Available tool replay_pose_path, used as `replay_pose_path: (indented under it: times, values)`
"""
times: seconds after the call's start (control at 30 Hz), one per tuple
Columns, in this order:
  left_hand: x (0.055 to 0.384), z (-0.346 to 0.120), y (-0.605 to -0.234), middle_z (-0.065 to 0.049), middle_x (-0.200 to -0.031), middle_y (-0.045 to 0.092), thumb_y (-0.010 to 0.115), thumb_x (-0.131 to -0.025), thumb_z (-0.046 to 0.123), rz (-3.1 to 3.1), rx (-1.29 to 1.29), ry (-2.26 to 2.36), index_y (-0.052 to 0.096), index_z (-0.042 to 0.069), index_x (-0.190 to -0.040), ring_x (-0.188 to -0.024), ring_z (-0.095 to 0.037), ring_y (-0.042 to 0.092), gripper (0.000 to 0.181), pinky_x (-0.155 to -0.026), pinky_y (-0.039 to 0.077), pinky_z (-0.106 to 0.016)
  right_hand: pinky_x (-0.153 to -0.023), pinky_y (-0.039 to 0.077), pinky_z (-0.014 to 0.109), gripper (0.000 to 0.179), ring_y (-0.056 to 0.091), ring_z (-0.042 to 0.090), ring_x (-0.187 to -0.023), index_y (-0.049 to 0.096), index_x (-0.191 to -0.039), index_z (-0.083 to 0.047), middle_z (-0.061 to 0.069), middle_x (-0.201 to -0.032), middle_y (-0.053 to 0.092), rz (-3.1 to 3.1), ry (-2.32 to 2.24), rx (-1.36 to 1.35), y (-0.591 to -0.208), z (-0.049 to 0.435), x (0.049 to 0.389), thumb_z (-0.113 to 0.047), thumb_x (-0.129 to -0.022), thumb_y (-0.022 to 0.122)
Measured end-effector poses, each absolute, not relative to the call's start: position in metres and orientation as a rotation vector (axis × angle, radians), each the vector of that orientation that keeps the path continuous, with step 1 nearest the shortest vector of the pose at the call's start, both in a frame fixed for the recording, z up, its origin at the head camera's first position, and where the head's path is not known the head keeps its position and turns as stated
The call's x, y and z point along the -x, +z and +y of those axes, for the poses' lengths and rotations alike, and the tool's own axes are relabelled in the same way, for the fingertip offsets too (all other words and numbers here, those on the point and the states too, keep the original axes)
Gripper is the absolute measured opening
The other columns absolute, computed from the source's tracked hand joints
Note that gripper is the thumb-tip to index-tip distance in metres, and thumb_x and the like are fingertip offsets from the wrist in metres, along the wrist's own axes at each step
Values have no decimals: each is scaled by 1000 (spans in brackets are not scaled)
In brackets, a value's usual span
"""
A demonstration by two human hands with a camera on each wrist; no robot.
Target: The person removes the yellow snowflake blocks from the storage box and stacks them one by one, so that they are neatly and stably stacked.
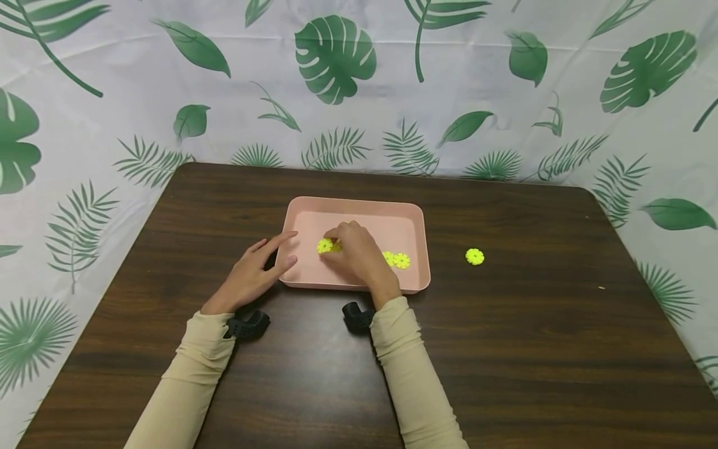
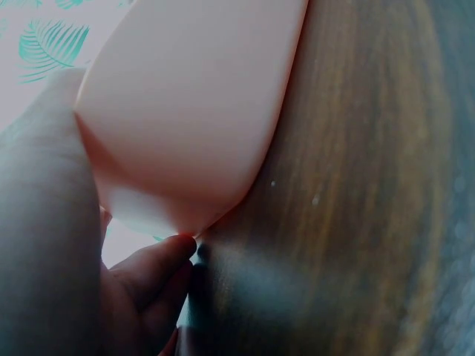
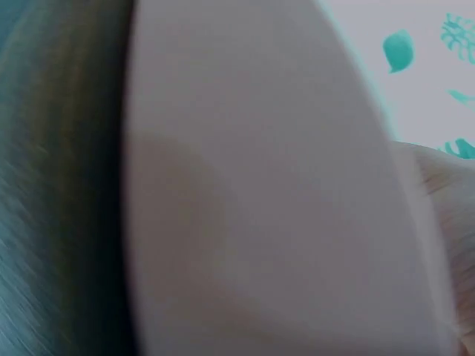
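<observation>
Nearest you, your cream sleeves point(image 1: 179, 386) end by black wrist devices point(image 1: 250, 325), over a dark brown, wood-grained table point(image 1: 538, 337) with a dull sheen in front of you. Your left hand point(image 1: 252, 275) is loosely spread, its fingers at the left end of a pink tray point(image 1: 381, 218). Your right hand point(image 1: 359, 252) is narrowed inside the tray, apparently pinching a yellow flower-shaped disc point(image 1: 321, 247), though your right wrist view is too blurred to confirm it. Two more yellow discs point(image 1: 398, 257) lie in the tray to that hand's right; a lone yellow disc point(image 1: 474, 251) sits on the table, well right of the tray. Behind the table hangs a creased white cloth point(image 1: 387, 81) printed with green leaves.
</observation>
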State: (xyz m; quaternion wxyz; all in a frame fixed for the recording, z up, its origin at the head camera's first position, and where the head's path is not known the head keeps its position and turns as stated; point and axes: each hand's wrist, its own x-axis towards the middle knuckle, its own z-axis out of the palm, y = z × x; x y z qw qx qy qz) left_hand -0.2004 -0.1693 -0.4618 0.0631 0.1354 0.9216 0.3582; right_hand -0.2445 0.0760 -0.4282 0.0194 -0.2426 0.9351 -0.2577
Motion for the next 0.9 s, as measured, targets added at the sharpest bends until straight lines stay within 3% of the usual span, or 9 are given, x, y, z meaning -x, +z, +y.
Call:
replay_pose_path:
  times: [0.27,0.47,0.73,0.9]
  values:
    - [199,-170,-458,-10,-166,35,52,-104,56,2792,-434,1082,36,31,-162,-151,-51,22,65,-116,20,-74,-93,53,43,35,61,33,-105,77,-116,-1,14,-109,65,2936,-1036,737,-407,112,237,-17,-87,86]
    - [198,-171,-459,-11,-165,36,53,-105,54,2796,-460,1092,36,29,-162,-152,-50,23,65,-119,19,-71,-94,54,46,34,57,32,-111,76,-116,0,15,-118,65,3002,-1094,618,-395,149,230,-17,-88,86]
    - [198,-170,-460,-12,-165,36,52,-105,53,2793,-461,1099,36,29,-162,-152,-49,23,64,-119,18,-71,-80,49,47,41,54,35,-97,73,-124,4,20,-107,61,3074,-1041,418,-393,206,218,-16,-90,83]
    - [198,-170,-458,-11,-166,35,52,-105,55,2778,-457,1103,35,30,-163,-152,-51,21,65,-117,19,-75,-87,52,55,39,59,40,-100,72,-122,5,24,-113,62,3142,-1041,272,-394,252,211,-16,-91,82]
